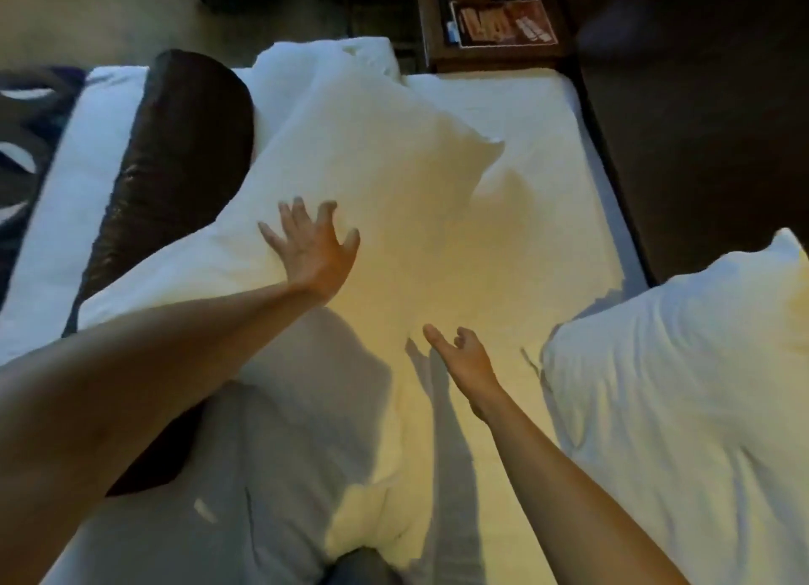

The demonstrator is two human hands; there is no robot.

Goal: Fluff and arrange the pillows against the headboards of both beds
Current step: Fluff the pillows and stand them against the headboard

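Note:
A large white pillow [372, 155] lies slanted across the bed, its far end leaning on a dark brown bolster cushion [175, 168]. My left hand [313, 245] rests on the pillow's near part with fingers spread, holding nothing. My right hand [466, 357] hovers open above the white sheet [525, 168], just past the pillow's lower edge. A second white pillow [683, 409] sits at the right, apart from both hands. Another white pillow [271, 475] lies in shadow under my left forearm.
A dark wooden nightstand [494, 55] with a printed card [508, 22] stands beyond the bed's far edge. Dark floor [700, 125] runs along the mattress's right side. A patterned dark fabric [22, 147] shows at the far left.

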